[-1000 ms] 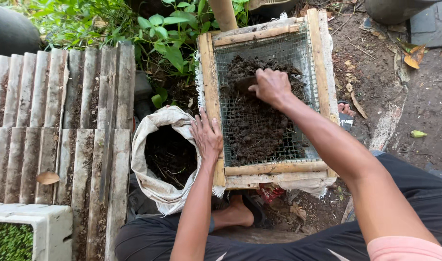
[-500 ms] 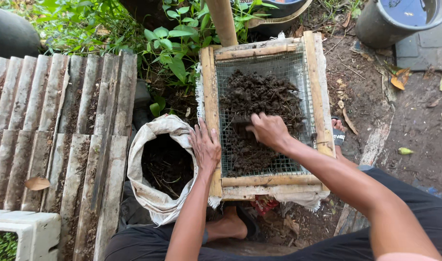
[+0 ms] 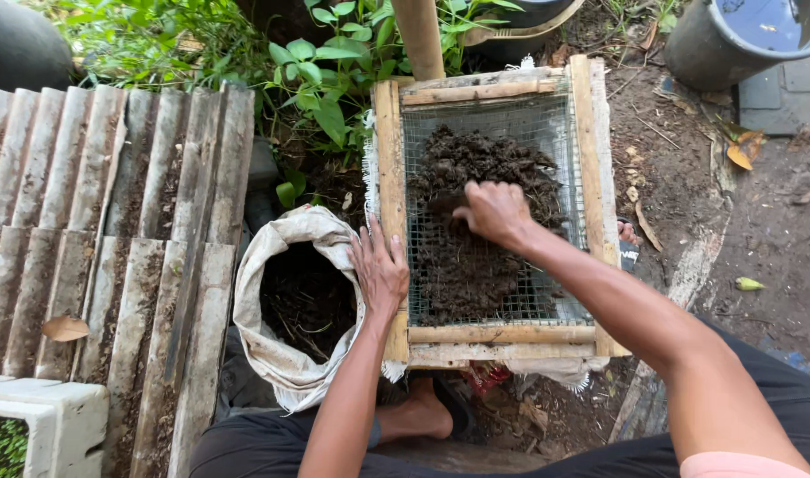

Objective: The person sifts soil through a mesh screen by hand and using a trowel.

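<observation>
- the right hand (image 3: 493, 212) lies knuckles up on the heap of dark soil (image 3: 476, 221) in the middle of the sieve, fingers curled down into the clumps; whether they pinch any of it cannot be told, since the fingertips are buried.
- the sieve (image 3: 591, 177) is a wooden frame with wire mesh stretched across it, sitting in the centre of the scene, its long sides running near to far.
- the soil covers most of the mesh, thickest toward the far end and thinner along the near edge.
- the left hand (image 3: 380, 270) rests flat on the left rail of the frame, near its nearer end, fingers straight and slightly spread, pointing far; it holds nothing.
- just left of the sieve, touching its frame, stands an open pale sack (image 3: 272, 354) with its rim rolled down and dark soil inside.
- further left is a row of weathered wooden slats (image 3: 112, 221), with a dry brown leaf (image 3: 64, 328) lying on them.
- green plants (image 3: 321, 80) grow at the far side, between the slats and the sieve.
- a grey bucket (image 3: 697, 53) holding water stands at the far right on bare earth.
- a bare foot (image 3: 418, 416) shows under the near edge of the sieve.
</observation>
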